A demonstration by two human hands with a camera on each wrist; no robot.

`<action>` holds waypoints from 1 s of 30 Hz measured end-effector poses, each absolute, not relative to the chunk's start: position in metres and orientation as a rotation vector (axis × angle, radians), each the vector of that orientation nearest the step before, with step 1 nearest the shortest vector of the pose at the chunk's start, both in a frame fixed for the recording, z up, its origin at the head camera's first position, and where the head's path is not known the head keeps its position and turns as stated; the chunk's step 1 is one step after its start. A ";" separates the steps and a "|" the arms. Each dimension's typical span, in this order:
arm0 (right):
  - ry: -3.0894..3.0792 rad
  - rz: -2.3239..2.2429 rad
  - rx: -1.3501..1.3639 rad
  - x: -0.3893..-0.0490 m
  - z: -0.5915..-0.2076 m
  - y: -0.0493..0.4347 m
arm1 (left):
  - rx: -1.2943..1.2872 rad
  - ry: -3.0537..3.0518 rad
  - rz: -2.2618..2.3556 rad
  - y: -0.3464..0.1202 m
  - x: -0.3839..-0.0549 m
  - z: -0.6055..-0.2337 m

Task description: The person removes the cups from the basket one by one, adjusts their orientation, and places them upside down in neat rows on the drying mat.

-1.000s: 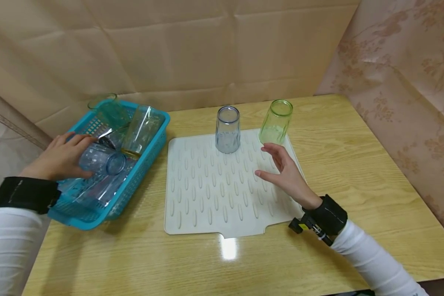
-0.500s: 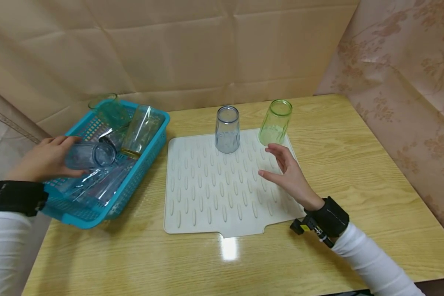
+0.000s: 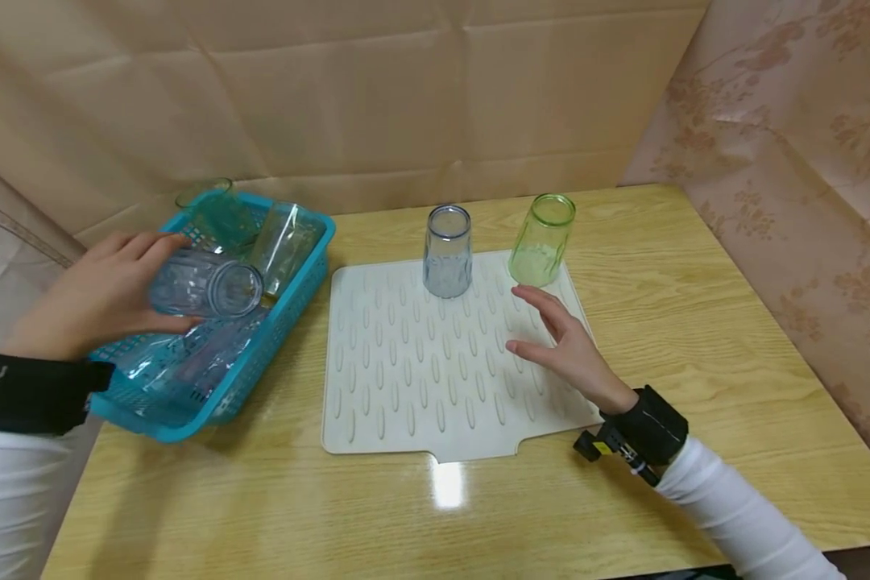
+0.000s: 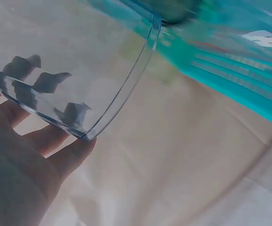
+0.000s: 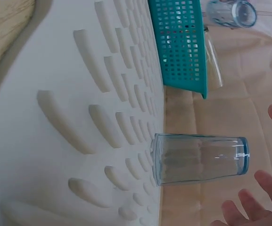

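Note:
My left hand grips a bluish clear drinking glass by its side, above the blue plastic basket. The glass lies sideways, one end pointing right; in the left wrist view its wall hides part of the fingers. My right hand hangs over the white ribbed mat, fingers and thumb apart, holding nothing. Nearest to it is a green glass, upside down on the mat's far right corner. Left of that, another bluish glass also stands upside down.
Inside the basket lie a green glass, a yellowish glass and further clear glassware. The mat lies on a wooden table. Cloth-like sheets hang behind and at the right.
My left hand has taken hold of the bluish glass and lifted it from among the others, first leftward, then up and back right. The right hand has barely moved.

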State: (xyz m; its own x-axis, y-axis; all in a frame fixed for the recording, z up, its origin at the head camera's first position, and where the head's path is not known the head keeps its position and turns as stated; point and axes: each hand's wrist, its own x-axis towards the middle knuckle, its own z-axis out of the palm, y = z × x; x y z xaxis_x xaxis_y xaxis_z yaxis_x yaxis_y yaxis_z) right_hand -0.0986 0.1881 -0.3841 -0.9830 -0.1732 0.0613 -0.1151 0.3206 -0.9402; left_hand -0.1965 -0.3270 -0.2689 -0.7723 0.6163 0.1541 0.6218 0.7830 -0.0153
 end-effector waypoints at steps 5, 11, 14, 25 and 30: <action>2.522 -1.735 -0.298 -0.097 -0.384 0.189 | -1.173 -2.637 -0.157 -0.292 -0.191 -0.261; 2.526 -1.705 -0.315 -0.095 -0.385 0.185 | -1.188 -2.512 -0.195 -0.251 -0.180 -0.268; 2.528 -1.706 -0.344 -0.094 -0.385 0.180 | -1.144 -2.492 -0.210 -0.233 -0.173 -0.274; 2.487 -1.709 -0.475 -0.097 -0.372 0.151 | -1.089 -2.486 -0.293 -0.199 -0.149 -0.293; 2.450 -1.745 -0.609 -0.098 -0.359 0.136 | -1.093 -2.456 -0.357 -0.191 -0.144 -0.302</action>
